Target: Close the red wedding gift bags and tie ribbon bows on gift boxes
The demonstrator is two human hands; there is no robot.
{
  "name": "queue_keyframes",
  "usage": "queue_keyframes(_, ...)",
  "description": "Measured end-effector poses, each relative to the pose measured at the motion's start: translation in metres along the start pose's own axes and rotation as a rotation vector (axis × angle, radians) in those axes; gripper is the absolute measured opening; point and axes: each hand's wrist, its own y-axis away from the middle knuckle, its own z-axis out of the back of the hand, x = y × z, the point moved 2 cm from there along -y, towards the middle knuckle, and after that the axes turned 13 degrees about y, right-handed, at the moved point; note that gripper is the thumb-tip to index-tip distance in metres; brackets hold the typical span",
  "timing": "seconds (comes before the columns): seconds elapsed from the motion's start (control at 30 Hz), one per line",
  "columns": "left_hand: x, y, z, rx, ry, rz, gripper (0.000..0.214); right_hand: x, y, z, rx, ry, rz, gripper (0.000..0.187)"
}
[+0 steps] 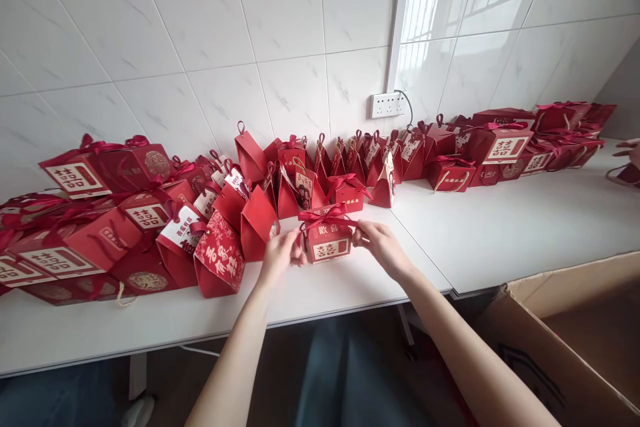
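A small red gift box [329,248] with a pale printed label stands upright near the front edge of the white table. A dark red ribbon [324,215] is tied in a bow across its top. At the box's left side, my left hand [283,255] has its fingers closed on one end of the ribbon. My right hand [383,247] pinches the other end, drawn out to the right of the bow. Directly behind stands another red box [349,193] with a ribbon bow. A patterned red box [220,257] is left of my left hand.
Stacked red boxes [85,240] fill the table's left side, and more boxes [507,147] are piled at the right. Several pointed red boxes line the tiled wall below a power strip [389,105]. An open cardboard carton [575,293] stands front right. Another person's hand [631,153] shows at the right edge.
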Motion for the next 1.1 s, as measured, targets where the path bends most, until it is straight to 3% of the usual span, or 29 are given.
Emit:
queue_keyframes(0.13,-0.017,0.009,0.011,-0.049,0.22,0.027,0.039,0.006,-0.004,0.024,-0.088,-0.179,-0.032,0.039)
queue_keyframes(0.37,-0.043,0.039,0.044,-0.183,0.434,0.077,0.031,0.011,0.009,0.083,-0.242,-0.311,-0.058,0.045)
queue_keyframes(0.53,-0.064,0.061,0.062,-0.279,0.479,0.031,0.038,0.012,0.028,0.101,-0.299,-0.329,-0.093,0.044)
queue_keyframes(0.67,-0.078,0.064,0.073,-0.317,0.297,-0.046,0.036,0.02,0.04,0.105,-0.336,-0.25,-0.098,0.043)
queue_keyframes(0.77,-0.086,0.071,0.08,-0.363,-0.158,-0.07,0.03,0.028,0.049,0.118,-0.448,0.037,-0.069,0.041)
queue_keyframes(0.83,-0.093,0.082,0.076,-0.423,-0.547,-0.136,0.025,0.033,0.053,0.131,-0.592,0.198,-0.06,0.034)
queue_keyframes(0.93,-0.097,0.101,0.051,-0.449,-0.913,-0.42,0.02,0.039,0.05,0.133,-0.696,0.44,-0.002,0.019)
queue_keyframes(1.0,-0.087,0.102,0.026,-0.296,-0.949,-0.511,0.013,0.039,0.038,0.115,-0.573,0.57,0.059,0.022)
queue_keyframes(1.07,-0.066,0.091,0.003,-0.084,-0.928,-0.416,0.013,0.034,0.024,0.086,-0.354,0.611,0.094,0.022)
queue_keyframes(1.1,-0.054,0.082,-0.004,-0.029,-0.929,-0.322,0.019,0.031,0.018,0.069,-0.184,0.679,0.115,0.024)
